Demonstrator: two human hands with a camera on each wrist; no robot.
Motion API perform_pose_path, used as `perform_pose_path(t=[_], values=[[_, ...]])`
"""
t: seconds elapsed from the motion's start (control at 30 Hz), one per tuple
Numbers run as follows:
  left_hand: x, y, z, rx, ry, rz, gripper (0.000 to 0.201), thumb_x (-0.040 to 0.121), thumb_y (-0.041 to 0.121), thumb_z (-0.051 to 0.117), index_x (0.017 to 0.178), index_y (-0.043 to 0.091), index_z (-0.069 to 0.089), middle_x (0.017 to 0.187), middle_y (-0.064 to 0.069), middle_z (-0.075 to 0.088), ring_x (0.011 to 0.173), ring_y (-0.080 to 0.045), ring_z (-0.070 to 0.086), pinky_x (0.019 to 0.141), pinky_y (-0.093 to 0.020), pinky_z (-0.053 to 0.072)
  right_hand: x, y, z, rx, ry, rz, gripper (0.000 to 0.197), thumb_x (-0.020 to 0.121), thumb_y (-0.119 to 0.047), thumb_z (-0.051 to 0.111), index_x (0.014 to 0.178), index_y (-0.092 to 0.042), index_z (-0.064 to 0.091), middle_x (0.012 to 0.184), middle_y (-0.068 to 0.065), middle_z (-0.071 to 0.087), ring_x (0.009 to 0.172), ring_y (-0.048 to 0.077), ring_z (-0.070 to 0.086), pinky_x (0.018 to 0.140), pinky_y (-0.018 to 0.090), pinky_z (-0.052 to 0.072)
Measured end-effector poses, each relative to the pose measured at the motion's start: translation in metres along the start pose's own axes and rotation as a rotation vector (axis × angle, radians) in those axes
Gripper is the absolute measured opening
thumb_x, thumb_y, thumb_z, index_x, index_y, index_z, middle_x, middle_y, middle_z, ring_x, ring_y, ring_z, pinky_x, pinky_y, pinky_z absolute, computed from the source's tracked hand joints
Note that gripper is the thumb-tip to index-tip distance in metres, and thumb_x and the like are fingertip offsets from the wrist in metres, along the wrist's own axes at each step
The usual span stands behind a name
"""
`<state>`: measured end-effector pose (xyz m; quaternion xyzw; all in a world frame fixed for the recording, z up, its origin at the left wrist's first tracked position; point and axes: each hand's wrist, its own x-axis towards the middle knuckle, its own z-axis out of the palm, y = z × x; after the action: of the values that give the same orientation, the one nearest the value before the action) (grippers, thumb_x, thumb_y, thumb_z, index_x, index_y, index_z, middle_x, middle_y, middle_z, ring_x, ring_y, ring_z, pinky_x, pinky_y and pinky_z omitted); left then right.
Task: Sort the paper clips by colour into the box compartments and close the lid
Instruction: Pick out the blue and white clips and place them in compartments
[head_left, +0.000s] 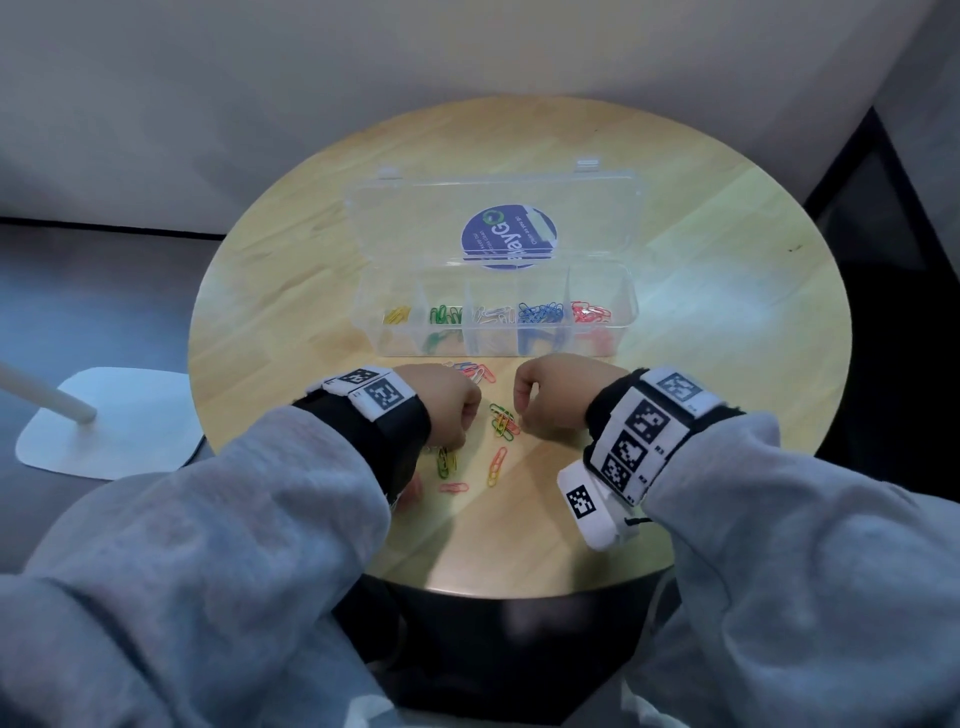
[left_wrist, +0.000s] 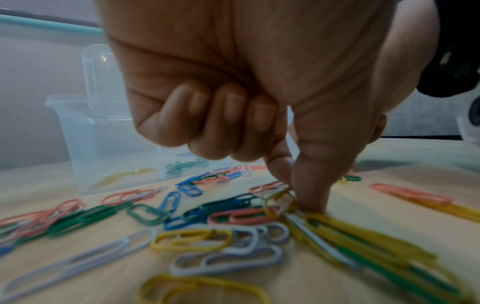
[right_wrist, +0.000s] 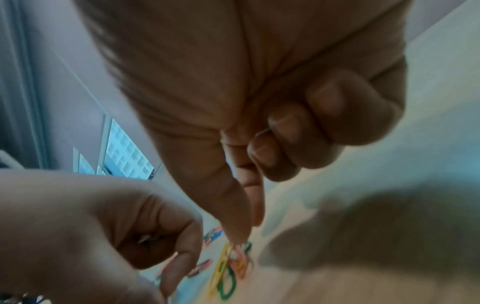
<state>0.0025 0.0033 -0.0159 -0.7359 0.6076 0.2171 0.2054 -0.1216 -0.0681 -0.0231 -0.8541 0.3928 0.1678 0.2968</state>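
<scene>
A clear box (head_left: 626, 312) stands open on the round wooden table (head_left: 727, 322), its lid (head_left: 395, 218) lying back. Its compartments hold yellow, green, white, blue and red clips from left to right. Loose paper clips (head_left: 503, 421) of mixed colours lie in front of the box, between my hands. My left hand (head_left: 441, 405) pinches a yellow clip (left_wrist: 279, 202) between thumb and forefinger (left_wrist: 291, 197), its other fingers curled. My right hand (head_left: 550, 395) has its thumb and forefinger pinched together (right_wrist: 241, 236) at a small cluster of yellow, orange and green clips (right_wrist: 227, 265); the picture is blurred there.
A white lamp base (head_left: 104, 421) with a slanting pole sits on the floor to the left of the table. The table's near edge runs just under my forearms. More loose clips (left_wrist: 103, 218) are spread over the wood to the left of my left hand.
</scene>
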Motion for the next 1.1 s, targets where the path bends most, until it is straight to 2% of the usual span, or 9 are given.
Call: perform_pose_path(t=[0.1, 0.17, 0.3, 0.4, 0.53, 0.73, 0.83, 1.0, 1.1], values=[[-0.001, -0.002, 0.001, -0.045, -0.016, 0.000, 0.010, 0.082, 0.016, 0.057, 0.082, 0.025, 0.053, 0.067, 0.010, 0.047, 0.062, -0.009, 0.047, 0.048, -0.021, 0.029, 0.004, -0.005, 0.005, -0.005, 0.025, -0.028, 0.007, 0.085, -0.017, 0.060, 0.089, -0.019, 0.056, 0.092, -0.002, 0.054, 0.083, 0.017, 0.050, 0.052, 0.020, 0.033], [-0.001, -0.004, 0.003, -0.107, -0.018, 0.000, 0.009, 0.082, 0.017, 0.056, 0.082, 0.025, 0.053, 0.066, 0.010, 0.047, 0.057, -0.004, 0.043, 0.048, -0.022, 0.030, 0.007, -0.008, 0.007, 0.005, 0.044, -0.030, 0.009, 0.083, -0.019, 0.063, 0.087, -0.019, 0.054, 0.094, 0.000, 0.058, 0.084, 0.017, 0.052, 0.058, 0.023, 0.036], [-0.003, -0.014, 0.003, -0.364, -0.006, 0.018, 0.017, 0.081, 0.017, 0.057, 0.069, 0.025, 0.048, 0.065, 0.010, 0.048, 0.058, -0.007, 0.045, 0.056, -0.023, 0.037, 0.009, -0.011, 0.008, -0.021, 0.018, -0.023, 0.009, 0.083, -0.020, 0.062, 0.090, -0.016, 0.059, 0.101, 0.004, 0.065, 0.084, 0.018, 0.054, 0.067, 0.026, 0.041], [-0.005, -0.023, -0.001, -0.587, -0.002, 0.020, 0.023, 0.082, 0.015, 0.059, 0.064, 0.022, 0.046, 0.062, 0.008, 0.050, 0.060, -0.010, 0.046, 0.062, -0.024, 0.039, 0.008, -0.011, 0.008, -0.063, -0.015, -0.027, 0.006, 0.083, -0.017, 0.058, 0.087, -0.014, 0.060, 0.091, 0.006, 0.064, 0.078, 0.020, 0.053, 0.058, 0.024, 0.040], [-0.008, -0.033, -0.007, -0.921, 0.000, -0.022, 0.029, 0.085, 0.005, 0.055, 0.062, 0.020, 0.044, 0.064, 0.000, 0.049, 0.050, -0.011, 0.036, 0.050, -0.021, 0.032, 0.005, -0.008, 0.004, -0.058, -0.035, -0.042, 0.002, 0.082, -0.014, 0.057, 0.080, -0.014, 0.055, 0.086, 0.004, 0.058, 0.077, 0.020, 0.051, 0.053, 0.022, 0.036], [-0.011, -0.037, -0.013, -1.326, 0.073, -0.100, 0.032, 0.086, -0.008, 0.040, 0.062, 0.014, 0.040, 0.059, -0.006, 0.052, 0.049, -0.013, 0.042, 0.043, -0.016, 0.033, 0.004, -0.003, 0.002, -0.084, -0.075, -0.034, 0.016, 0.077, -0.010, 0.056, 0.066, -0.021, 0.053, 0.071, -0.004, 0.055, 0.071, 0.017, 0.052, 0.054, 0.019, 0.040], [-0.012, -0.037, -0.013, -1.434, 0.086, -0.101, 0.030, 0.087, -0.006, 0.035, 0.064, 0.013, 0.039, 0.056, -0.005, 0.055, 0.044, -0.011, 0.044, 0.046, -0.018, 0.035, 0.005, -0.002, 0.001, -0.055, -0.061, -0.056, 0.016, 0.078, -0.010, 0.056, 0.067, -0.022, 0.053, 0.069, -0.006, 0.054, 0.068, 0.016, 0.052, 0.052, 0.019, 0.038], [-0.014, -0.034, -0.013, -1.531, 0.083, -0.114, 0.027, 0.086, -0.004, 0.032, 0.065, 0.011, 0.038, 0.050, -0.004, 0.055, 0.037, -0.009, 0.046, 0.039, -0.016, 0.037, 0.005, -0.004, 0.002, -0.013, 0.011, -0.094, 0.010, 0.082, -0.010, 0.057, 0.082, -0.020, 0.056, 0.067, -0.010, 0.048, 0.075, 0.017, 0.050, 0.051, 0.019, 0.035], [-0.014, -0.034, -0.012, -1.558, 0.069, -0.126, 0.027, 0.087, -0.002, 0.032, 0.065, 0.011, 0.039, 0.050, -0.004, 0.054, 0.038, -0.010, 0.046, 0.040, -0.016, 0.037, 0.007, -0.005, 0.003, -0.039, -0.038, -0.074, 0.009, 0.083, -0.010, 0.056, 0.084, -0.019, 0.057, 0.074, -0.007, 0.055, 0.077, 0.017, 0.052, 0.054, 0.020, 0.037]])
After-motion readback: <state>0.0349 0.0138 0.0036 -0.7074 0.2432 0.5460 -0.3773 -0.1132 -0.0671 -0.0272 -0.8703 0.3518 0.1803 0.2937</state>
